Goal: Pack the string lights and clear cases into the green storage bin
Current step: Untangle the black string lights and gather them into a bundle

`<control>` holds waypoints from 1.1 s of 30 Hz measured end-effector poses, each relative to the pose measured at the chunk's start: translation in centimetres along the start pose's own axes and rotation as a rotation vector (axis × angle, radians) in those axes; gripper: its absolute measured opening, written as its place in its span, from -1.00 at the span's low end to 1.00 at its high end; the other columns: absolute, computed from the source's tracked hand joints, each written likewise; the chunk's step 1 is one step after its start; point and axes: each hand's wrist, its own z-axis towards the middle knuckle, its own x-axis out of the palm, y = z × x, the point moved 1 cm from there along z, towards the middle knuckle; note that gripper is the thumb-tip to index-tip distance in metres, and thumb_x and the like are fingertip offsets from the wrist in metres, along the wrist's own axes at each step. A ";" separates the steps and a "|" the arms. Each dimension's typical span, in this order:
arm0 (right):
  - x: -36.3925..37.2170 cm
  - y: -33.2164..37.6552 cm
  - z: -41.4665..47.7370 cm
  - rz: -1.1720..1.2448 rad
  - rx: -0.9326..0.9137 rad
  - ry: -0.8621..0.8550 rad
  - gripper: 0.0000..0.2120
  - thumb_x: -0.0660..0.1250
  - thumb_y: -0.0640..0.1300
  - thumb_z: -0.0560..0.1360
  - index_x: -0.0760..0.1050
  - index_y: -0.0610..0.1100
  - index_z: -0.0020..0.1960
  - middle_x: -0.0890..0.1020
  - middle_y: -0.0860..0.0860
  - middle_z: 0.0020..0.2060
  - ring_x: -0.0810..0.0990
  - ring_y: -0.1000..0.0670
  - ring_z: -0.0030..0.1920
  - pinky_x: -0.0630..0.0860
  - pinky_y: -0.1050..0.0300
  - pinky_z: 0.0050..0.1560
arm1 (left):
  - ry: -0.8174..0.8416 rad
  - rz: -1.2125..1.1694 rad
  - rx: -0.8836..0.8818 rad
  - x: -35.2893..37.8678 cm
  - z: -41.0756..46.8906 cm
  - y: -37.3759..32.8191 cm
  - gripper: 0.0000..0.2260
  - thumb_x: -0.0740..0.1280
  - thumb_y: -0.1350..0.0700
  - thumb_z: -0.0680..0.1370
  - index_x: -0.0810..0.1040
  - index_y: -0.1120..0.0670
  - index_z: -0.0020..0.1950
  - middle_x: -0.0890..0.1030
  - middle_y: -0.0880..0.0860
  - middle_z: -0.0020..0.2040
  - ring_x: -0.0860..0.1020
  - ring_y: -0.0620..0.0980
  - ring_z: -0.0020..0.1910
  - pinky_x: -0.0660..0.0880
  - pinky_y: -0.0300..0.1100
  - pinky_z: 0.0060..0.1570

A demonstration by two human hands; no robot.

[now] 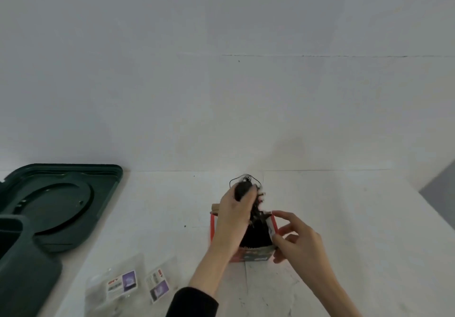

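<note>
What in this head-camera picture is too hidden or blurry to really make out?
- Green bin: cut off by the left and bottom edges, inside unseen.
- Labels on the clear cases: too small and blurred to read.
- Small box: its print is blurred, and the left hand and right hand cover its sides.
- String lights: a dark tangle, single bulbs indistinct.

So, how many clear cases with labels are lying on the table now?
2. The left clear case and the right clear case lie side by side near the table's front edge, right of the green bin. More may be hidden inside it.
</note>
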 end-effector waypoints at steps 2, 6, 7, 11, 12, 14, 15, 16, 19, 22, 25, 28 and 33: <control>0.1 0.1 0.0 -0.011 -0.010 0.007 -0.70 0.35 -0.25 0.45 0.54 0.04 0.11 0.62 -0.05 -0.30 0.63 -0.02 -0.49 0.53 0.27 -0.36 | 0.235 0.576 0.201 -1.0 -0.5 0.6 -0.93 0.25 0.14 0.56 0.43 0.07 -0.12 0.53 -0.09 -0.23 0.49 -0.27 -0.31 0.41 -0.41 -0.28; 0.2 0.1 0.0 -0.054 -0.036 0.012 -0.65 0.32 -0.30 0.43 0.52 0.08 0.09 0.62 -0.02 -0.27 0.62 0.01 -0.49 0.46 0.37 -0.40 | 0.622 1.263 0.382 -2.7 -0.9 1.7 -0.89 0.19 0.11 0.56 0.35 0.09 0.06 0.43 -0.05 0.02 0.35 -0.16 -0.07 0.28 -0.35 -0.09; 0.1 0.1 0.0 -0.061 -0.039 0.017 -0.64 0.31 -0.29 0.43 0.52 0.09 0.10 0.61 -0.02 -0.27 0.62 0.01 -0.48 0.45 0.38 -0.40 | 0.657 1.291 0.360 -2.9 -0.9 1.5 -0.87 0.17 0.09 0.57 0.34 0.10 0.06 0.39 -0.06 0.02 0.32 -0.16 -0.06 0.27 -0.34 -0.06; 0.0 0.2 -0.2 -0.064 -0.072 0.038 -0.64 0.30 -0.29 0.45 0.51 0.10 0.12 0.60 -0.02 -0.24 0.61 0.00 -0.47 0.40 0.39 -0.45 | 0.857 1.392 0.116 -2.9 -0.7 0.4 -0.59 -0.01 -0.04 0.53 0.42 0.23 0.10 0.40 0.17 0.14 0.34 0.12 0.17 0.26 -0.08 0.22; 0.0 0.1 -0.1 -0.067 -0.075 0.046 -0.63 0.30 -0.28 0.46 0.51 0.10 0.15 0.59 -0.01 -0.23 0.61 0.02 -0.46 0.41 0.39 -0.44 | 0.885 1.396 0.071 -2.9 -0.4 0.5 -0.61 0.00 0.00 0.55 0.43 0.26 0.12 0.40 0.18 0.16 0.34 0.15 0.22 0.25 -0.10 0.20; 0.1 -0.2 0.0 -0.175 -0.100 0.051 -0.62 0.29 -0.23 0.48 0.47 0.10 0.23 0.56 0.07 -0.15 0.59 0.07 -0.36 0.41 0.39 -0.36 | 0.869 1.382 -0.026 -2.8 0.2 0.9 -0.77 0.10 0.12 0.60 0.45 0.19 0.14 0.43 0.07 0.13 0.43 0.08 0.17 0.34 -0.17 0.09; 0.2 -0.2 -0.1 -0.312 -0.158 0.019 -0.61 0.29 -0.19 0.49 0.44 0.10 0.28 0.52 0.13 -0.08 0.55 0.11 -0.24 0.40 0.39 -0.28 | 0.839 1.372 -0.037 -2.6 0.5 1.0 -0.80 0.15 0.16 0.59 0.48 0.14 0.16 0.48 0.04 0.13 0.47 0.05 0.12 0.39 -0.17 0.06; 0.3 -0.1 -0.3 -0.441 -0.280 -0.040 -0.60 0.28 -0.17 0.50 0.42 0.07 0.31 0.47 0.16 -0.01 0.49 0.15 -0.11 0.39 0.38 -0.20 | 0.809 1.378 -0.021 -2.4 0.7 1.1 -0.80 0.18 0.21 0.56 0.51 0.12 0.14 0.53 0.03 0.09 0.51 0.04 0.03 0.43 -0.16 0.00; 1.0 0.9 -1.0 -0.475 -0.641 -0.021 -0.67 0.28 -0.23 0.46 0.46 -0.03 0.20 0.47 0.13 0.04 0.42 0.21 0.03 0.42 0.34 -0.06 | 0.753 1.390 0.082 -2.1 0.9 1.3 -0.81 0.15 0.36 0.49 0.52 0.15 -0.13 0.43 -0.04 -0.34 0.40 -0.11 -0.36 0.31 -0.33 -0.32; 1.8 1.8 -0.9 -0.507 -0.513 0.215 -0.68 0.20 -0.21 0.49 0.29 0.02 0.21 0.50 0.16 -0.04 0.47 0.15 -0.07 0.43 0.25 -0.12 | 0.762 1.349 0.063 -2.5 1.0 1.0 -0.81 0.19 0.29 0.50 0.58 0.14 -0.05 0.58 0.01 -0.24 0.48 -0.15 -0.28 0.43 -0.36 -0.18; 1.8 2.4 0.0 -0.644 -0.389 0.257 -0.82 0.16 -0.17 0.52 0.27 -0.06 0.12 0.52 0.03 -0.11 0.49 -0.03 -0.20 0.39 0.16 -0.26 | 0.805 1.204 -0.108 -3.6 1.2 -0.5 -0.79 0.30 0.13 0.49 0.62 -0.04 0.07 0.64 -0.09 0.01 0.56 -0.12 -0.05 0.50 -0.18 0.03; 1.7 3.0 0.5 -0.809 -0.382 0.280 -0.94 0.16 -0.12 0.54 0.39 -0.06 -0.04 0.55 0.00 -0.09 0.50 -0.08 -0.12 0.31 0.14 -0.23 | 0.763 1.041 -0.083 -4.6 0.9 -3.2 -0.77 0.33 0.16 0.51 0.64 -0.08 0.10 0.59 -0.23 0.15 0.54 -0.26 0.09 0.44 -0.32 0.16; 3.6 3.9 1.6 -1.094 -0.423 0.390 -0.82 0.19 -0.26 0.50 0.56 -0.15 -0.03 0.63 -0.08 -0.04 0.52 -0.11 -0.16 0.33 0.14 -0.28 | 0.368 0.999 0.147 -7.4 0.3 -5.6 -0.83 0.35 0.09 0.52 0.63 -0.15 0.04 0.60 -0.30 -0.05 0.52 -0.41 -0.03 0.44 -0.46 0.00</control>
